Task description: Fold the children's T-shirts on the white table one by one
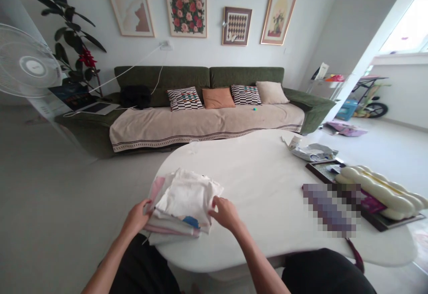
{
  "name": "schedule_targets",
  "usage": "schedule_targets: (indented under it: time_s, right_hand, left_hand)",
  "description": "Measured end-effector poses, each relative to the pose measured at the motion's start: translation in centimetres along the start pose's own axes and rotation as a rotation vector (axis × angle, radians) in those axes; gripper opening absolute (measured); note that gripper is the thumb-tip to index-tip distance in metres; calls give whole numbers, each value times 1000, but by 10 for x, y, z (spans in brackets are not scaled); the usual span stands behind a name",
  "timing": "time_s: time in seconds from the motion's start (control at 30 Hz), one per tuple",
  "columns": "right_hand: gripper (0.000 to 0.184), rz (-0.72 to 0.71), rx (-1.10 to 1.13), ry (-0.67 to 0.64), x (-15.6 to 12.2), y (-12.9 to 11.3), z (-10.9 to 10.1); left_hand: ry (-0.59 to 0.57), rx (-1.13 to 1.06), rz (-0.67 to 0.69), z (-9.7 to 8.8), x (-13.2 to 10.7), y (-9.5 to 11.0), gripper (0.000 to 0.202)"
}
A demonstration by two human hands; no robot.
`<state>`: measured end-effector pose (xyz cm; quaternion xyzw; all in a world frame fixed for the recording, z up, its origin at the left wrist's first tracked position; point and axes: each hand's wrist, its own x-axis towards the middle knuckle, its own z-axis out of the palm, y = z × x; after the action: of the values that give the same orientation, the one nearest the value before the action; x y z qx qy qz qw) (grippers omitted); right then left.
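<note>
A small stack of folded clothes lies on the left part of the white table point(261, 173). On top is a white garment point(187, 193) with a blue patch near its front edge; pink and pale grey cloth point(170, 226) shows beneath it. My left hand point(138, 216) grips the left edge of the stack, thumb on top and fingers partly hidden underneath. At the right edge, my right hand point(224, 213) pinches the white garment between thumb and fingers.
To the right are a dark-framed tray point(321, 172), a cream puffy item point(377, 189), a crumpled silver packet point(314, 152) and a pixelated purple item point(329, 209). A green sofa point(160, 80) stands behind the table, a white fan point(31, 64) at the left.
</note>
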<state>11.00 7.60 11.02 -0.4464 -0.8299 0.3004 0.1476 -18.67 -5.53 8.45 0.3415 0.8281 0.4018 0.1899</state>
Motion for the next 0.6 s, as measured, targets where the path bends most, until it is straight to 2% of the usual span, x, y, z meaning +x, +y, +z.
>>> schedule_targets:
  time_s: [0.07,0.17,0.27,0.37,0.47,0.5,0.6]
  right_hand:
    - [14,62,-30,42,1,19,-6]
    - [32,55,-22,83,13,30,-6]
    - [44,4,-2,82,29,20,2]
    - [34,-50,6,61,31,-2,7]
    - [29,-194,13,21,9,-22,0]
    - [29,-260,21,0,-4,-26,-6]
    - [30,-433,92,-91,-50,-26,-35]
  left_hand:
    - [35,18,83,6,-2,15,25]
    - [0,-63,211,25,-6,51,27]
    - [-195,-80,273,50,-7,90,27]
    - [-379,49,444,70,-9,118,40]
    - [-455,200,681,75,-10,130,57]
    - [-486,255,730,72,-10,131,53]
    - [-572,380,790,55,-16,138,20]
